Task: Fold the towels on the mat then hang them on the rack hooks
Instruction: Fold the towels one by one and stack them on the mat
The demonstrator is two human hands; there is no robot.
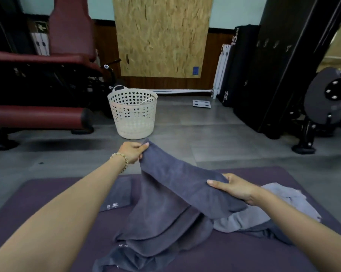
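Dark grey towel [177, 185] is hanging between both hands above the purple mat [38, 197], its lower part lying bunched there: the left hand [131, 152] is pinching the far corner and the right hand [235, 188] is gripping the same edge nearer, probably stretching it straight for a fold. A folded towel [117, 195] is lying just beside on the left, while a lighter crumpled towel [279, 205] is touching it under the right wrist and may be hindering the laying flat. The white basket [134, 116] is standing beyond the mat, and the hooks [266, 43] are showing far off on the black panel [263, 79].
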